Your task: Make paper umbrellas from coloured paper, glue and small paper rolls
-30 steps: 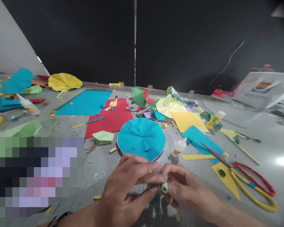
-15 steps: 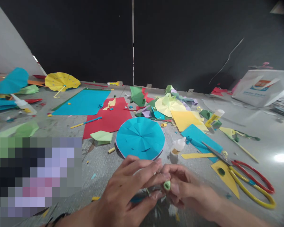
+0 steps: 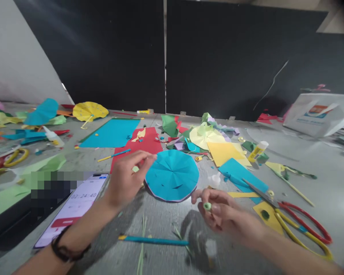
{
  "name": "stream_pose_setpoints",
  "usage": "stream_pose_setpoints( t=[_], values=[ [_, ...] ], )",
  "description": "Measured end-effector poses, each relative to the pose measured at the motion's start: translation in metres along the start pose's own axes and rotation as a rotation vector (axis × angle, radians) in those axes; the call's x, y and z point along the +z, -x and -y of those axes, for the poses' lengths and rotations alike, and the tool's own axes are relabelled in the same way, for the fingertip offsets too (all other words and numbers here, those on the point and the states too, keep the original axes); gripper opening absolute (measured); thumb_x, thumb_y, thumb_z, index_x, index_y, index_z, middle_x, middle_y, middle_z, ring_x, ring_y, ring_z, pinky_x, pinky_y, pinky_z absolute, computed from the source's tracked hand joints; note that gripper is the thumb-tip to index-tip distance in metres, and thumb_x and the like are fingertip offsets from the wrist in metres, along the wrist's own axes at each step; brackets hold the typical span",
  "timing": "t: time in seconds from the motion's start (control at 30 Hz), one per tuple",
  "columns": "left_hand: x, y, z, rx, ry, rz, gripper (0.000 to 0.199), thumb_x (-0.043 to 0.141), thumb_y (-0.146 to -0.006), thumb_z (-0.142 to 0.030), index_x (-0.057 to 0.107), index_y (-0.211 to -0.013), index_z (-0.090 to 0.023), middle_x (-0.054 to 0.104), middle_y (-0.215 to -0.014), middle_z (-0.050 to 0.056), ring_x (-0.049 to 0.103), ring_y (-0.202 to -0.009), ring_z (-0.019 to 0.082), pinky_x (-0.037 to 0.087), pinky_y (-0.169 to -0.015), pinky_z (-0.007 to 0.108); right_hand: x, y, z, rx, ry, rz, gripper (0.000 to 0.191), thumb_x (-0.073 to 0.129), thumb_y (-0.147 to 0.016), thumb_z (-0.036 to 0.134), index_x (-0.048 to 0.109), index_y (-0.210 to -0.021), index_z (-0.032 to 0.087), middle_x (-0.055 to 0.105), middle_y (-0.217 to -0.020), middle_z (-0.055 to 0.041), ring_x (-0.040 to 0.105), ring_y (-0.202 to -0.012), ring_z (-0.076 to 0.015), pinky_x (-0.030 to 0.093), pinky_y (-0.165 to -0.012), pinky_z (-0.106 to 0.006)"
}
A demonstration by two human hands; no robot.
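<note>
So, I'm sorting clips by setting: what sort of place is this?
Probably a paper-craft workspace, though which kind of room I can't tell: a creased blue paper disc, scissors and a glue stick suggest it.

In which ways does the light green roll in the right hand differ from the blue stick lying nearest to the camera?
The light green roll is pale all over; the blue stick has a yellow end. The right hand holds the roll, while the stick lies on the table. The roll turns a hollow end toward the camera; the stick lies sideways across the view.
</note>
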State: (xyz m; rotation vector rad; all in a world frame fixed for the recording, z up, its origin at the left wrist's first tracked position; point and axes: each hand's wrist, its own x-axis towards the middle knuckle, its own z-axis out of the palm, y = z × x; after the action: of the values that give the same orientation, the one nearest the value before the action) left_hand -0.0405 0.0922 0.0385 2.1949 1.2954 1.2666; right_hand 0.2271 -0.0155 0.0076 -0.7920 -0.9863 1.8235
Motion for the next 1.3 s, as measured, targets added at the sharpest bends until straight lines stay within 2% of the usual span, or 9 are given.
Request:
stream_pose_setpoints(
  t=[0.13, 0.27, 0.4, 0.47, 0.6, 0.73, 0.83, 1.1, 1.3],
  values=[
    [0.007, -0.023, 0.022, -0.111, -0.118, 0.138, 0.049, 0.04, -0.103, -0.055, 0.072, -0.097, -0.018, 0.079, -0.107, 0.015, 0.072, -0.106, 0.034, 0.053, -0.089, 0.042, -0.007, -0.009, -0.009, -0.026, 0.018, 0.001, 0.027, 0.087, -0.081, 0.038, 0.071, -0.093, 0.02, 0.067, -0.109, -0.0033, 0.054, -0.062, -0.0044, 0.041, -0.053, -0.018],
    [0.024, -0.034, 0.026, -0.194, -0.191, 0.254, 0.069, 0.079, -0.074, -0.062, 0.064, -0.121, -0.013, 0.073, -0.122, 0.024, 0.067, -0.115, 0.045, 0.052, -0.091, 0.048, -0.012, -0.008, -0.016, -0.025, 0.03, 0.033, 0.029, 0.086, -0.082, 0.039, 0.068, -0.094, 0.02, 0.067, -0.109, -0.0025, 0.057, -0.064, -0.0048, 0.044, -0.055, -0.018],
    [0.037, -0.048, 0.026, -0.271, -0.143, 0.315, 0.098, 0.092, -0.057, -0.053, 0.054, -0.135, -0.008, 0.072, -0.115, 0.025, 0.068, -0.108, 0.046, 0.052, -0.086, 0.047, -0.013, -0.003, -0.015, -0.035, 0.038, 0.068, 0.034, 0.087, -0.081, 0.041, 0.065, -0.092, 0.018, 0.067, -0.113, -0.0049, 0.058, -0.065, -0.005, 0.045, -0.053, -0.017],
    [0.037, -0.056, 0.026, -0.306, -0.078, 0.325, 0.092, 0.092, -0.054, -0.047, 0.058, -0.129, -0.006, 0.073, -0.108, 0.022, 0.068, -0.105, 0.045, 0.053, -0.084, 0.047, -0.012, -0.002, -0.013, -0.042, 0.046, 0.078, 0.036, 0.088, -0.08, 0.042, 0.064, -0.091, 0.018, 0.067, -0.114, -0.0058, 0.058, -0.064, -0.0048, 0.046, -0.052, -0.017],
    [0.022, -0.062, 0.017, -0.364, 0.147, 0.434, 0.048, 0.088, -0.06, -0.05, 0.073, -0.088, -0.014, 0.078, -0.093, 0.013, 0.073, -0.095, 0.038, 0.059, -0.081, 0.043, -0.011, -0.002, -0.009, -0.077, 0.076, 0.085, 0.038, 0.088, -0.08, 0.045, 0.062, -0.089, 0.017, 0.067, -0.111, -0.0057, 0.059, -0.063, -0.0046, 0.045, -0.051, -0.017],
    [-0.003, -0.043, -0.002, -0.458, 0.335, 0.462, 0.044, 0.083, -0.074, -0.053, 0.076, -0.103, -0.02, 0.081, -0.11, 0.01, 0.076, -0.1, 0.033, 0.064, -0.082, 0.04, -0.008, 0.0, -0.001, -0.14, 0.143, 0.098, 0.039, 0.086, -0.082, 0.046, 0.062, -0.088, 0.017, 0.063, -0.107, -0.0047, 0.059, -0.063, -0.0051, 0.047, -0.052, -0.018],
    [-0.013, -0.02, -0.015, -0.717, 0.585, 0.421, 0.053, 0.087, -0.073, -0.052, 0.074, -0.115, -0.022, 0.079, -0.119, 0.011, 0.077, -0.105, 0.034, 0.066, -0.085, 0.044, -0.001, 0.002, 0.004, -0.19, 0.214, 0.109, 0.038, 0.083, -0.085, 0.047, 0.061, -0.09, 0.017, 0.06, -0.106, -0.004, 0.063, -0.068, -0.0069, 0.051, -0.057, -0.02],
    [-0.008, 0.021, -0.044, -0.912, 0.962, 0.429, 0.049, 0.088, -0.078, -0.042, 0.072, -0.12, -0.022, 0.082, -0.112, 0.01, 0.079, -0.103, 0.035, 0.068, -0.087, 0.045, 0.016, -0.005, -0.005, -0.357, 0.465, -0.035, 0.023, 0.07, -0.098, 0.04, 0.06, -0.094, 0.019, 0.057, -0.112, -0.0054, 0.063, -0.086, -0.0122, 0.059, -0.077, -0.029],
    [-0.001, 0.042, -0.045, -1.07, 1.021, 0.306, 0.054, 0.082, -0.084, -0.041, 0.066, -0.134, -0.03, 0.081, -0.115, 0.009, 0.08, -0.099, 0.036, 0.07, -0.076, 0.047, 0.013, -0.006, -0.01, -0.428, 0.592, -0.127, 0.015, 0.068, -0.1, 0.036, 0.062, -0.099, 0.022, 0.061, -0.107, -0.0059, 0.063, -0.094, -0.0166, 0.057, -0.085, -0.033]
  ],
)
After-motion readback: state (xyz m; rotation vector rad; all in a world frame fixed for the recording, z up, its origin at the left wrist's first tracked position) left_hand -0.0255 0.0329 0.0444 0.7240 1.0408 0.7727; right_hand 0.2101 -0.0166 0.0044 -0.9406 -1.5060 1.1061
